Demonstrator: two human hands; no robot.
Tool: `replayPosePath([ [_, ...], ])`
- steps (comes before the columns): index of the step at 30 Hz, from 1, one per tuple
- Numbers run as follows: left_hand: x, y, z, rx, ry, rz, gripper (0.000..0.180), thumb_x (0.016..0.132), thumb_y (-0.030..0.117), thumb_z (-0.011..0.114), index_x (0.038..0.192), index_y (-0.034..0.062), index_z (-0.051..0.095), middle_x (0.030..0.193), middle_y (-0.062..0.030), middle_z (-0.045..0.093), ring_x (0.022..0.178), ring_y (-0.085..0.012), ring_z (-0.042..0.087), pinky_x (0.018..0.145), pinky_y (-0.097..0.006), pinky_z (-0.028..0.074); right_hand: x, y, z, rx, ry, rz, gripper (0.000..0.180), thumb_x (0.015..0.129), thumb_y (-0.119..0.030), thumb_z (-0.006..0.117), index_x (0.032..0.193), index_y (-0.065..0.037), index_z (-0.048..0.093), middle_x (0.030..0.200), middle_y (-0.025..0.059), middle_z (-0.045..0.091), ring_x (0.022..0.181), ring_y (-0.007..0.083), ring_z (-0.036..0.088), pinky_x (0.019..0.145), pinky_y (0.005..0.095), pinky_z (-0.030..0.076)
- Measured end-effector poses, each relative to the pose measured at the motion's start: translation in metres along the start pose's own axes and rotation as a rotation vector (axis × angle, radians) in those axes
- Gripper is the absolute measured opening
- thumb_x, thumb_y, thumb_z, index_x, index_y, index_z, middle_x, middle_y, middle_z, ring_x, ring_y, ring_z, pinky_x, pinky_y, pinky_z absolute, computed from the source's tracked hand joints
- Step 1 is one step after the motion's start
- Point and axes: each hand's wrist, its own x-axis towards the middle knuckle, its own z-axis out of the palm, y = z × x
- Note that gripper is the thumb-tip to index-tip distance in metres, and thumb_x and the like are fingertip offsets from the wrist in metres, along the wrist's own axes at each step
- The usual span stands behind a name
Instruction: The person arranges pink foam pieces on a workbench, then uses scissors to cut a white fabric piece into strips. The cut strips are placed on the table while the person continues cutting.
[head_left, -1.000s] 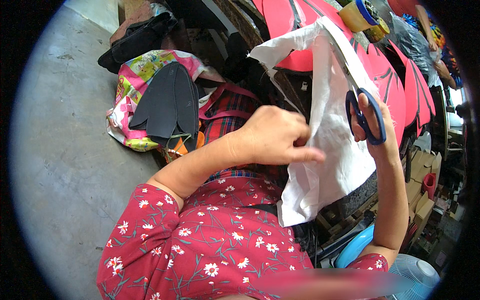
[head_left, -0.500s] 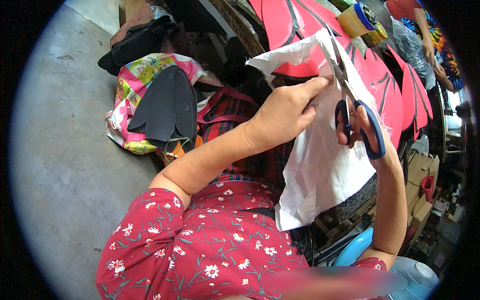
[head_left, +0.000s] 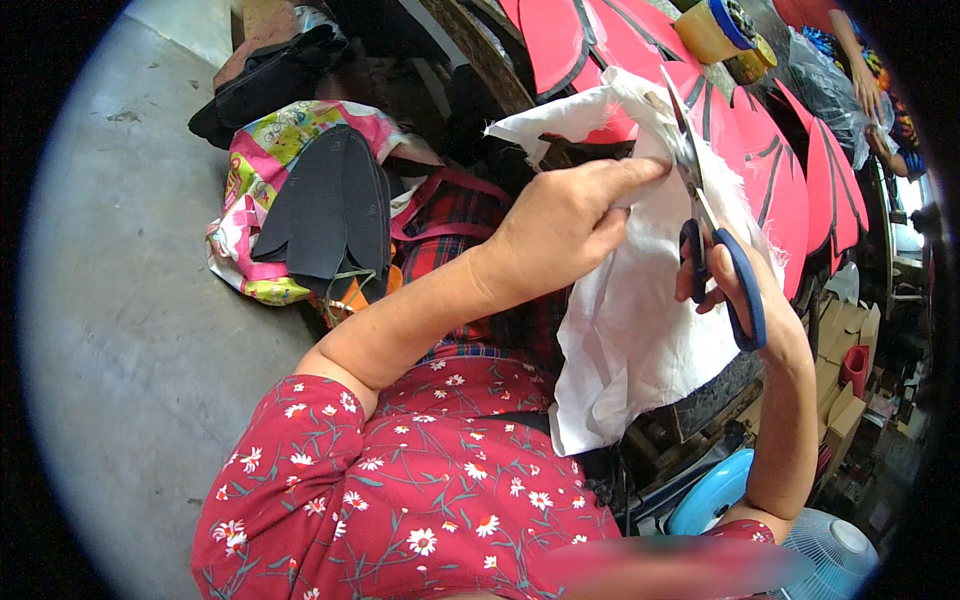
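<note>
My left hand [head_left: 565, 225] pinches the upper part of a white cloth [head_left: 630, 330], with the forefinger stretched along its top edge. The cloth hangs down in front of me with frayed edges. My right hand [head_left: 735, 285] grips blue-handled scissors [head_left: 715, 250]. Their metal blades point up and into the cloth just right of my left forefinger. Both arms wear red sleeves with a small flower print.
Red foam pieces with black lines [head_left: 690, 120] lie on the bench behind the cloth. Black sole-shaped pieces [head_left: 325, 205] rest on a colourful bag at left on the grey floor [head_left: 130, 300]. A yellow jar with a blue lid [head_left: 720, 25] stands at top. Another person's arm [head_left: 860, 70] is at top right. A fan [head_left: 835, 550] sits at bottom right.
My left hand has moved up the cloth to its top edge. The scissors have risen with it and their blades now reach higher into the cloth.
</note>
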Motion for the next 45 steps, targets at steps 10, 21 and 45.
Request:
replayPosePath([
  [10,-0.002,0.000,-0.002,-0.001,-0.075,-0.018,0.042,0.082,-0.004,0.056,0.123,0.0011,0.063,0.119,-0.0157,0.067,0.106,-0.0252,0.067,0.089,-0.033,0.051,-0.007,-0.012,-0.020,-0.070,-0.109,0.015,0.042,0.099,-0.046,0.051,0.091,-0.004,0.053,0.069,0.0039,0.061,0.062,0.0104,0.055,0.056,0.0251,0.044],
  [21,0.017,0.001,-0.026,0.067,0.455,0.158,0.059,0.082,0.013,0.075,0.134,0.0015,0.051,0.122,-0.0095,0.051,0.073,-0.0107,0.059,0.061,-0.021,0.046,-0.018,0.015,-0.009,0.306,0.099,-0.120,0.071,0.090,-0.072,0.049,0.096,-0.001,0.054,0.057,0.0047,0.053,0.048,0.0123,0.050,0.048,0.0248,0.042],
  [45,0.088,-0.001,0.007,-0.219,0.050,0.032,0.027,0.094,0.010,0.063,0.118,-0.0009,0.063,0.088,-0.0014,0.067,0.073,-0.0062,0.059,0.064,-0.020,0.049,-0.070,0.030,-0.008,0.172,0.189,-0.146,0.070,0.083,-0.067,0.063,0.102,0.001,0.054,0.073,0.0037,0.055,0.063,0.0124,0.054,0.057,0.0258,0.041],
])
